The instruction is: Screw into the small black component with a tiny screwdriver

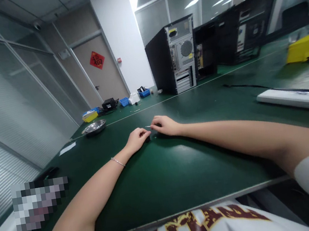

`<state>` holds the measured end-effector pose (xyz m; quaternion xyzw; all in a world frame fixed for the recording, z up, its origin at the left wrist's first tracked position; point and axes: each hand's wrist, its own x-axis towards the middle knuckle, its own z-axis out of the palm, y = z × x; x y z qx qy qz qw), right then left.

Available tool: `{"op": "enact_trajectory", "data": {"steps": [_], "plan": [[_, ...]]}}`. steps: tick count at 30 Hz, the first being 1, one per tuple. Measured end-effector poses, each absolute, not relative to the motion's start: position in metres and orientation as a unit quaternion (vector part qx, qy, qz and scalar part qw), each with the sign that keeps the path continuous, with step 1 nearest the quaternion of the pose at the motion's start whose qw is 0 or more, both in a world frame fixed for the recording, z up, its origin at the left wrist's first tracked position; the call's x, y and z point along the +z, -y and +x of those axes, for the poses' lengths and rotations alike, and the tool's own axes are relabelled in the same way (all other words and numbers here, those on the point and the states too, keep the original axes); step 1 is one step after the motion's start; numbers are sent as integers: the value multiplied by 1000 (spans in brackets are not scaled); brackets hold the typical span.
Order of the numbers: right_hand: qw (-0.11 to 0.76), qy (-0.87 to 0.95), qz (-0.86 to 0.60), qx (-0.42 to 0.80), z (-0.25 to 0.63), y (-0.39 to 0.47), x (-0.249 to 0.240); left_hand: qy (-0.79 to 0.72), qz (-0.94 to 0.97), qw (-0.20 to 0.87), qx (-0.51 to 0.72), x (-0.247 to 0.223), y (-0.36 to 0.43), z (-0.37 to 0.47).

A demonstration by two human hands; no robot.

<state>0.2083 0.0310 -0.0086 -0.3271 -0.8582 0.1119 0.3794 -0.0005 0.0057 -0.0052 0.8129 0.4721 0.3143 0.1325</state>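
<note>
On the green table (181,173), my two hands are close together near the middle. My left hand (137,139) is closed, thumb and fingers pinched, with something small and dark partly showing beneath the fingertips; its kind is too small to tell. My right hand (164,124) pinches a thin, pale, pointed piece (147,126) whose tip reaches toward the left fingers. Most of that piece is hidden by the right fingers. A thin bracelet (117,162) circles my left wrist.
Computer cases (183,56) stand at the back right. A metal bowl (94,127) sits at left, with blue trays (124,102) and a black box (109,104) behind. At right lie a white power strip (298,99) and a yellow bin (308,46).
</note>
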Motion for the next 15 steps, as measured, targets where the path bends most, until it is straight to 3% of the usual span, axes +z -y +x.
{"op": "enact_trajectory", "data": {"steps": [8,15], "plan": [[314,880,-337,114,210,-30,-3,-416,829,245,282,0,-11,-16],[202,913,-312,164,218,-32,12,-391,852,242,250,5,-9,-22]]}}
